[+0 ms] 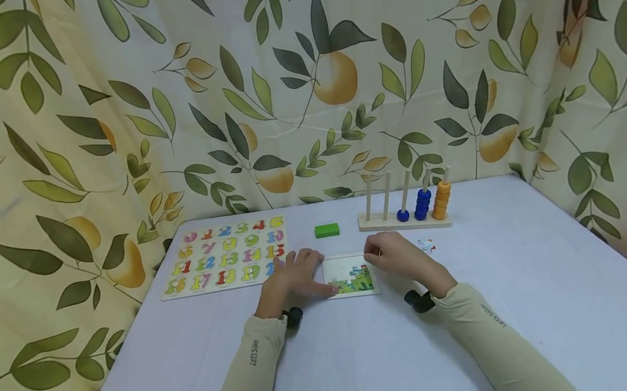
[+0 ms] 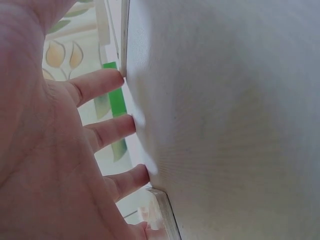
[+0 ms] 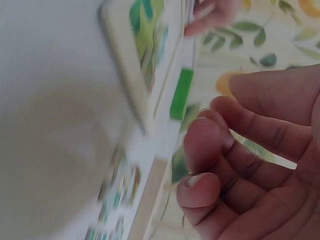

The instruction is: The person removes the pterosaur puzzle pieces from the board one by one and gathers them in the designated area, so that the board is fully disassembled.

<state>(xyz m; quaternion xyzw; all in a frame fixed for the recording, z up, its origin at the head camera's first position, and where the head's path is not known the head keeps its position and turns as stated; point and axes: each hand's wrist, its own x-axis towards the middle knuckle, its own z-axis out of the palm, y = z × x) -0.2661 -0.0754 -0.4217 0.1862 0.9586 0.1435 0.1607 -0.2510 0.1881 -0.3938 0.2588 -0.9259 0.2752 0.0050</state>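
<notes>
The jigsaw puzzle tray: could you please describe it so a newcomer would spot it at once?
On the white tablecloth, look between the left hand and the right hand. There lies the small, pale-framed jigsaw puzzle tray, partly filled; unlike the larger number board, it holds mostly green picture pieces.

Smooth wooden puzzle tray (image 1: pixel 344 267), matt cloth backdrop (image 1: pixel 297 129)

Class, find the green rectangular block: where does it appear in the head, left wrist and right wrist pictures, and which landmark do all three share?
Head: green rectangular block, near the centre, slightly low.
Left wrist: green block, left of centre, partly covered by the left hand.
Right wrist: green block, slightly right of centre, above the middle.
Shared landmark: the cream, leaf-printed fabric curtain.
</notes>
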